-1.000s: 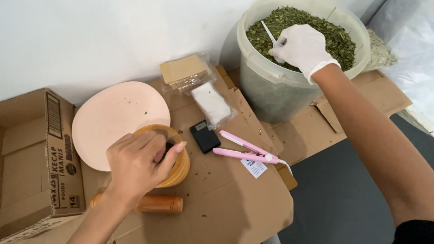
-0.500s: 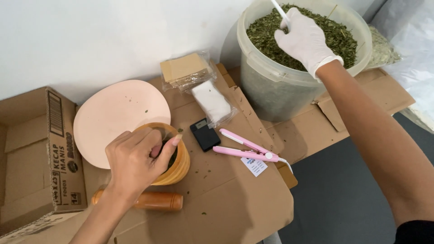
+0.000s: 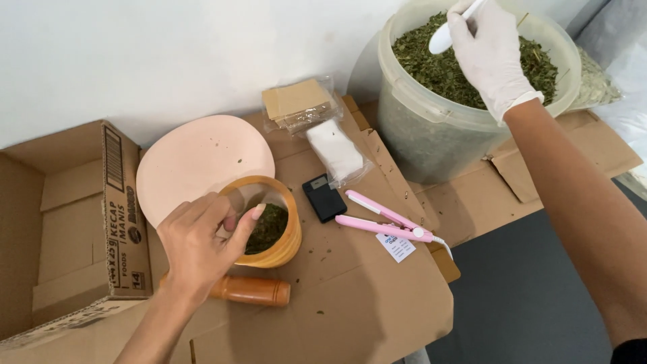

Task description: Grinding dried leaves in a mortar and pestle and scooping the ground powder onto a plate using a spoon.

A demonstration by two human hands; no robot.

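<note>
The bare left hand [image 3: 199, 244] sits at about 8 o'clock in the view, its fingers curled loosely over the near rim of a wooden mortar [image 3: 269, 229], thumb tip reaching into the bowl; it steadies the rim rather than clamping anything. Inside the mortar lies a small heap of dried green leaves [image 3: 268, 228]. The white-gloved right hand [image 3: 490, 55] is up at 1 o'clock, closed around the handle of a white spoon [image 3: 445, 37] whose bowl hangs just above the green leaf mass [image 3: 431, 64] filling a large translucent bucket [image 3: 431, 138]. A wooden pestle [image 3: 251, 290] lies on the cardboard at 6 o'clock of the mortar, just beside the left wrist. At 11 o'clock of the mortar rests a round pink lid [image 3: 199, 165], touching it. To the mortar's 3 o'clock lie a small black scale [image 3: 324, 198] and a pink hair straightener [image 3: 384, 221].
</note>
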